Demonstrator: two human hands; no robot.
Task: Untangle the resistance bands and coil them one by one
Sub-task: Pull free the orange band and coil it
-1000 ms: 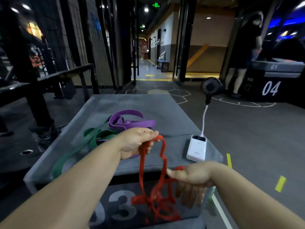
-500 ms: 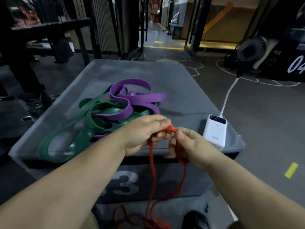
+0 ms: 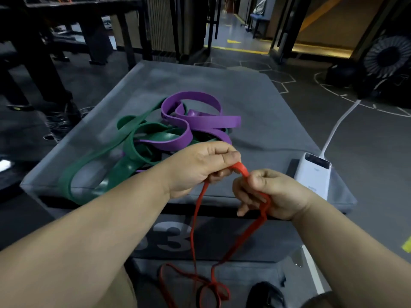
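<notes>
A thin red band (image 3: 240,168) arches between my two hands over the front edge of the grey box (image 3: 255,103). My left hand (image 3: 200,165) pinches one end of the arch. My right hand (image 3: 273,194) grips the other end, with the band running through its fingers. Both strands hang down in front of the box and end in a loose twisted loop near the floor. On the box top lie a wide purple band (image 3: 195,121) and a green band (image 3: 133,150), tangled together beyond my left hand.
A white power bank (image 3: 313,174) sits at the box's right front corner, its white cable running to a black fan (image 3: 387,56) on the floor at the right. Dark benches and racks stand at the left. My shoe (image 3: 264,294) shows below.
My right hand rose from low beside the box to meet my left hand, then they drew slightly apart. The view tilted down and closer, and more red band hangs straight.
</notes>
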